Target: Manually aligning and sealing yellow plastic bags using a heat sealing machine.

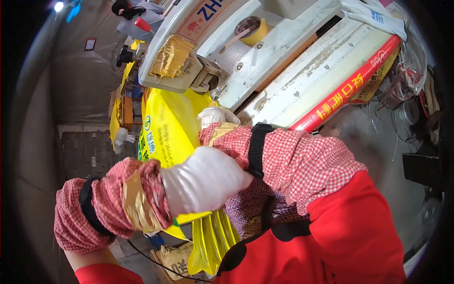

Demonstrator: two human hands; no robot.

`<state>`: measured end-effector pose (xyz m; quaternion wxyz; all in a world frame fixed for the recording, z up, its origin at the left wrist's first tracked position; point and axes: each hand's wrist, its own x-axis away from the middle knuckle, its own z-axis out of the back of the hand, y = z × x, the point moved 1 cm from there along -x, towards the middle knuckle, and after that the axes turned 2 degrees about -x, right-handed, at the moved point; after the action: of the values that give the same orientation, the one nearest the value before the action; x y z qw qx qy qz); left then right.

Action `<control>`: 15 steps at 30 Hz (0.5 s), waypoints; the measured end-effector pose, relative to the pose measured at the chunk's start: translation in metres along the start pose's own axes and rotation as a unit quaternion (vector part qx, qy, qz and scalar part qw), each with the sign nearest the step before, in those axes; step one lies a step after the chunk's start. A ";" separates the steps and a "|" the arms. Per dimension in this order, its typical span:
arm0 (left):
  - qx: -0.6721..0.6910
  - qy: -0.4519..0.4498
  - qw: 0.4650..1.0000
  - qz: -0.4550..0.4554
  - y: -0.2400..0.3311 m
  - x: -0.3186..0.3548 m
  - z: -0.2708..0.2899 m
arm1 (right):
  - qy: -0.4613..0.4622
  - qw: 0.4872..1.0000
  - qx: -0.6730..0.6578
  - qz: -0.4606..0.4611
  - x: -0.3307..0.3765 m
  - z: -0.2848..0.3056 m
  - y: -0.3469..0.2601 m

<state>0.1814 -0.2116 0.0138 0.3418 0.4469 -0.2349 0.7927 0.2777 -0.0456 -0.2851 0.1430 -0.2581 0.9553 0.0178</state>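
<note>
My left hand [205, 180], in a white glove, reaches across in front of my body and points right, below my right wrist. It is smeared by motion, so its fingers do not show clearly. My right hand [216, 116], also gloved in white, is at the upper edge of a yellow printed sack [165, 125], close under the head of a white sewing machine [208, 71]. Its fingers are mostly hidden, and I cannot tell whether it grips the sack. More yellow sacks [210, 241] hang in folds below my left hand.
A worn white machine table [302, 71] with a red strip [350, 92] along its edge runs to the upper right. On the machine lies a tape roll [255, 32]; a white glove [376, 16] rests at the far corner. Another person [139, 19] is at the upper left.
</note>
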 end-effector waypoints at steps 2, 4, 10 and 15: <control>0.016 0.039 0.999 -0.026 -0.015 0.004 0.005 | -0.167 0.977 0.113 0.065 0.001 -0.021 -0.018; 0.099 0.048 0.993 -0.033 -0.034 0.010 0.005 | -0.326 0.911 0.222 0.123 -0.014 -0.034 -0.058; 0.114 0.249 0.959 -0.065 -0.121 0.020 -0.009 | -0.415 0.744 0.514 0.097 0.008 -0.093 -0.075; 0.087 0.113 0.988 -0.052 -0.108 0.036 -0.030 | 0.136 0.156 0.974 -0.087 0.058 -0.172 -0.091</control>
<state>0.2330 -0.1081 0.0376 0.3670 0.3939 -0.1012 0.8366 0.2301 -0.1714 -0.1332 0.1451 0.0137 0.1637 -0.9757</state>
